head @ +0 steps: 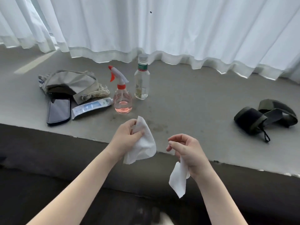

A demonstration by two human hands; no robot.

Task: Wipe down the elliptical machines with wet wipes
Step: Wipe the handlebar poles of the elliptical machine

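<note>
Grey ledge (194,98): pouch (73,82), phone (58,110), wipes packet (91,108) toward left end. Spray bottle (122,99), clear bottle (142,83) upright mid-ledge. Dark strap (264,117) near right end.

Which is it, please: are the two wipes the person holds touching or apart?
Apart. The head view shows grey ledge between the left wipe, in the left hand, and the right wipe, in the right hand.

A curtained indoor room (white curtains (178,30) hang to a grey ledge (194,103)).
</note>
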